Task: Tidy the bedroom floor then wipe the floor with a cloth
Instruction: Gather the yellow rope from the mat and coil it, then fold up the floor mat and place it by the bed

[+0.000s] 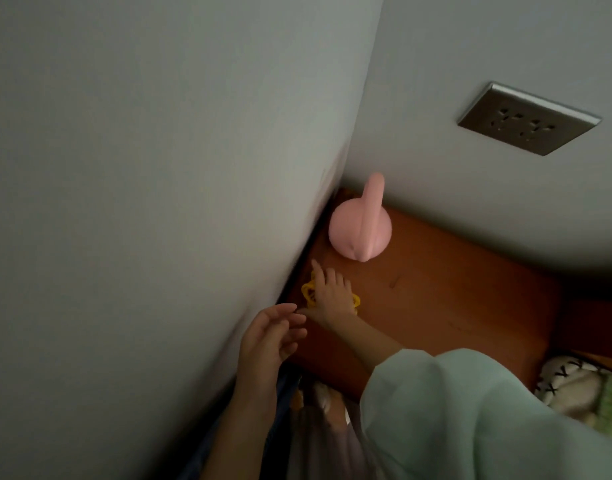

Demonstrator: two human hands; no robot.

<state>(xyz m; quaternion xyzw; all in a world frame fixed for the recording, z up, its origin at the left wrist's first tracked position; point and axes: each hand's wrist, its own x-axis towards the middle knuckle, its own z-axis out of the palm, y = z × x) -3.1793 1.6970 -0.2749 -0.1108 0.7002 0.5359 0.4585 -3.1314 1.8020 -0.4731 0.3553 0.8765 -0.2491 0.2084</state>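
Right hand [332, 296] laid flat with fingers spread over a yellow plastic thing [308, 293] on the orange-brown bench [453, 289], close to the left wall [142, 185]; whether pressing or merely resting, cannot tell. Left hand [268, 336] raised just beside it, palm turned in, fingers loosely extended and holding nothing, thumb of the other nearly touching its fingertips. Behind, in the corner, a pink rounded lamp-like toy [360, 228] standing on the bench, a grey wall socket [528, 119] above to the right, and a patterned cushion [571, 386] at the lower right edge beyond the pale green sleeve [471, 420].
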